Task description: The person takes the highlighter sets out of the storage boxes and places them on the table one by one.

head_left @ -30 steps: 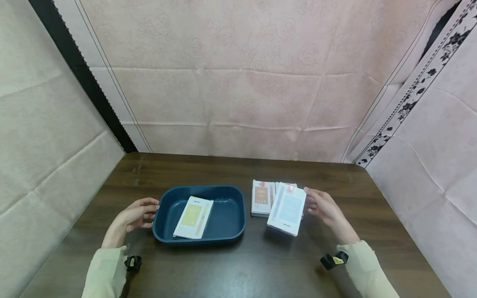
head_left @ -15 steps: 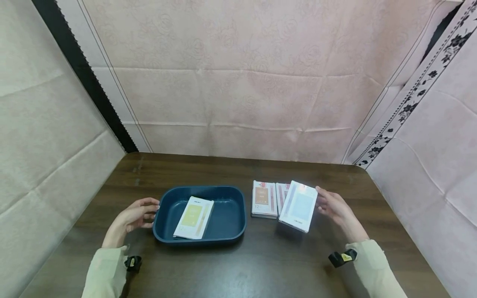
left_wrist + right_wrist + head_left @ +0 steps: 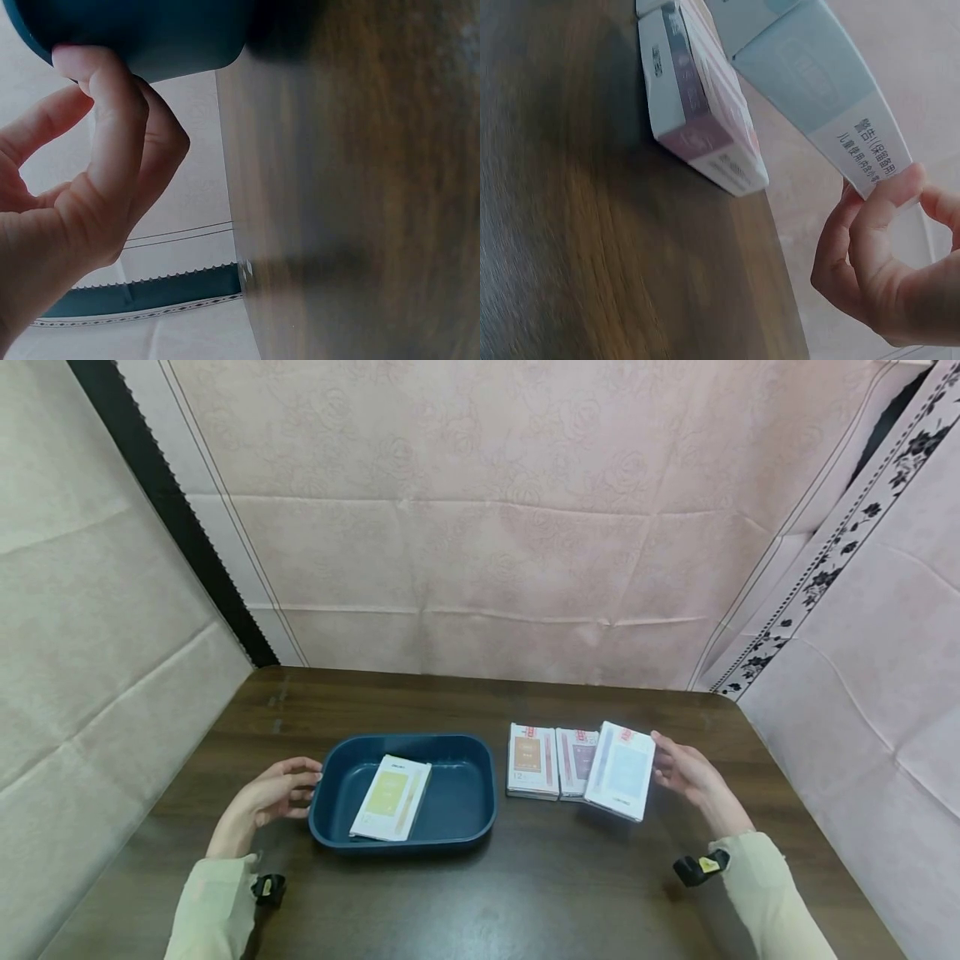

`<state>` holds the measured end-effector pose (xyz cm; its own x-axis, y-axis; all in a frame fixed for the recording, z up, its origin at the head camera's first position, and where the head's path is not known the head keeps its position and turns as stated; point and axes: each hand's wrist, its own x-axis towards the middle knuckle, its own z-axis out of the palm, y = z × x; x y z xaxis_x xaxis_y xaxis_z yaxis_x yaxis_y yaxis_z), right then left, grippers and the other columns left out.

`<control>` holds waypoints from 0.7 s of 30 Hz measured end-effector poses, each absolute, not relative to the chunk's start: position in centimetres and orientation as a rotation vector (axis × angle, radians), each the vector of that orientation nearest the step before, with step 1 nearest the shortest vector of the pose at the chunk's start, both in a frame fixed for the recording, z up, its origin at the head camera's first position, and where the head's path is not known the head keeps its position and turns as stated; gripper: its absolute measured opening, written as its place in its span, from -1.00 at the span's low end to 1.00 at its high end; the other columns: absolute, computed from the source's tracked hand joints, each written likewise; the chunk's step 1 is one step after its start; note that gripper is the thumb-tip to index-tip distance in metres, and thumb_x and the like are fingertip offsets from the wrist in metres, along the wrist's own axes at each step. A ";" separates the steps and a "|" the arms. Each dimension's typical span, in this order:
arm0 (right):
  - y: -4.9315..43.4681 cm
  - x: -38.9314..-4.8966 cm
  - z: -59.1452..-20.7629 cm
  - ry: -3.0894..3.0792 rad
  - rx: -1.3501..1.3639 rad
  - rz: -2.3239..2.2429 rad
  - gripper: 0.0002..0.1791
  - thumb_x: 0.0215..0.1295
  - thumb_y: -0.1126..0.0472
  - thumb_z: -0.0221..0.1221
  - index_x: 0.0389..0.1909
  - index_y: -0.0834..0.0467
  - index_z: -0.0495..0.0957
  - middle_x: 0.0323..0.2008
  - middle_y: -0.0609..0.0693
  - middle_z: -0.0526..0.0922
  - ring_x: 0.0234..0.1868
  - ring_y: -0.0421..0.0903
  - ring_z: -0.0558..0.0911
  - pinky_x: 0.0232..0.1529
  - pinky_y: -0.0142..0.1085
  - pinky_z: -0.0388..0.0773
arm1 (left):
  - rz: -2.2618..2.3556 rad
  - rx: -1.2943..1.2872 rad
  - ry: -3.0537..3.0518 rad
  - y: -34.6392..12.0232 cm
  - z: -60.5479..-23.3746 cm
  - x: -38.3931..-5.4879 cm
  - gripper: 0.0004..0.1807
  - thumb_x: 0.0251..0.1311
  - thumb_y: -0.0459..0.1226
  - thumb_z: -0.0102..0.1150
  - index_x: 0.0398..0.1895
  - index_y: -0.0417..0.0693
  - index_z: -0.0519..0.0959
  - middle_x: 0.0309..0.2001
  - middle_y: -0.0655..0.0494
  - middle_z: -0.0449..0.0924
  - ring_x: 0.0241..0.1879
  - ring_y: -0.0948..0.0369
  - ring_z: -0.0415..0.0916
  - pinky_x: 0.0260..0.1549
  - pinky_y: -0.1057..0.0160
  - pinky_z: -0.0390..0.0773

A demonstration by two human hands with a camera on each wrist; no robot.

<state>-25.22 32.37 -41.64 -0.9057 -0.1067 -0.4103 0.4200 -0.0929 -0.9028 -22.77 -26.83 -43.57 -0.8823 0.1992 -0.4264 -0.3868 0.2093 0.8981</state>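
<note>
My right hand [image 3: 693,779] pinches the right edge of a thin white cardboard box [image 3: 621,770] with a light-blue panel. In the right wrist view, thumb and fingers grip a printed corner of this tilted box [image 3: 817,82], raised off the table. Left of it are a box with a purple panel [image 3: 576,760] and a box with an orange-brown panel [image 3: 532,762], side by side. My left hand [image 3: 274,795] touches the left side of a dark-blue tray [image 3: 457,839], fingers bent loosely against its outer wall [image 3: 172,45]. A white box with a yellow-green panel [image 3: 390,797] lies slanted inside.
The dark wooden table [image 3: 525,893] has rounded far corners. Pale patterned cloth [image 3: 480,568] hangs behind it and along both sides. A black device is strapped at each wrist.
My right hand has carried the light-blue-panel box to the right, uncovering the purple-panel box. The left hand and the tray have stayed put.
</note>
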 end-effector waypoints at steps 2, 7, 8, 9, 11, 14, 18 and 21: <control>32.7 -25.4 -41.7 1.823 0.333 -2.060 -0.77 0.30 -0.04 -0.04 -0.40 -0.01 0.48 -0.45 -0.16 0.63 -0.42 -0.28 0.54 -0.43 -0.51 0.39 | 1.716 -0.177 2.035 -26.8 -43.5 -22.8 -0.77 0.26 -0.28 -0.08 -0.07 -0.19 0.34 -0.41 0.15 0.52 -0.43 0.25 0.49 -0.40 0.21 0.58; 33.5 -25.9 -42.0 1.823 0.320 -2.050 -0.75 0.32 -0.03 -0.06 -0.41 0.01 0.47 -0.48 -0.15 0.63 -0.45 -0.27 0.54 -0.46 -0.51 0.40 | 1.718 -0.179 2.029 -26.8 -43.4 -22.7 -0.77 0.26 -0.28 -0.07 -0.07 -0.20 0.33 -0.42 0.16 0.51 -0.43 0.26 0.49 -0.40 0.22 0.58; 33.7 -26.0 -42.0 1.828 0.325 -2.047 -0.75 0.32 -0.03 -0.06 -0.39 0.01 0.46 -0.48 -0.15 0.63 -0.44 -0.27 0.54 -0.46 -0.51 0.40 | 1.718 -0.178 2.028 -26.8 -43.4 -22.7 -0.77 0.26 -0.28 -0.07 -0.07 -0.20 0.33 -0.42 0.16 0.51 -0.43 0.26 0.49 -0.40 0.22 0.58; 33.8 -26.1 -42.1 1.833 0.332 -2.043 -0.76 0.31 -0.03 -0.06 -0.37 0.02 0.45 -0.48 -0.15 0.63 -0.44 -0.27 0.54 -0.46 -0.51 0.40 | 1.718 -0.176 2.029 -26.8 -43.4 -22.8 -0.77 0.26 -0.29 -0.08 -0.07 -0.20 0.33 -0.42 0.16 0.51 -0.44 0.26 0.49 -0.40 0.22 0.58; 34.1 -26.3 -42.2 1.849 0.341 -2.028 -0.76 0.30 -0.05 -0.05 -0.32 0.04 0.41 -0.46 -0.16 0.62 -0.42 -0.27 0.55 -0.44 -0.50 0.41 | 1.718 -0.177 2.030 -26.8 -43.4 -22.7 -0.78 0.26 -0.29 -0.08 -0.07 -0.19 0.34 -0.42 0.16 0.51 -0.44 0.26 0.49 -0.40 0.22 0.58; 34.5 -26.4 -42.3 1.884 0.361 -1.997 -0.71 0.28 -0.08 -0.03 -0.24 0.07 0.35 -0.46 -0.17 0.62 -0.41 -0.28 0.55 -0.43 -0.50 0.42 | 1.719 -0.177 2.033 -26.9 -43.5 -22.8 -0.78 0.26 -0.28 -0.07 -0.08 -0.18 0.34 -0.42 0.16 0.52 -0.44 0.26 0.48 -0.39 0.22 0.58; 35.0 -26.6 -42.3 1.919 0.375 -1.960 -0.64 0.27 -0.09 -0.02 -0.16 0.11 0.29 -0.47 -0.18 0.61 -0.42 -0.29 0.55 -0.41 -0.50 0.44 | 1.717 -0.181 2.034 -26.9 -43.6 -22.8 -0.78 0.26 -0.28 -0.07 -0.08 -0.18 0.34 -0.42 0.16 0.52 -0.44 0.27 0.48 -0.39 0.22 0.58; 35.3 -26.7 -42.2 1.927 0.387 -1.950 -0.63 0.26 -0.10 -0.02 -0.15 0.11 0.27 -0.47 -0.19 0.61 -0.41 -0.29 0.56 -0.40 -0.49 0.46 | 1.716 -0.184 2.034 -26.9 -43.6 -22.8 -0.77 0.26 -0.28 -0.07 -0.07 -0.19 0.34 -0.42 0.16 0.51 -0.44 0.26 0.48 -0.40 0.22 0.58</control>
<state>-26.71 35.31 -42.25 -0.8937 -0.0683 -0.4435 0.4442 0.0042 -0.8959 -22.83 -26.88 -43.60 -0.8806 0.1941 -0.4324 -0.3934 0.2093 0.8952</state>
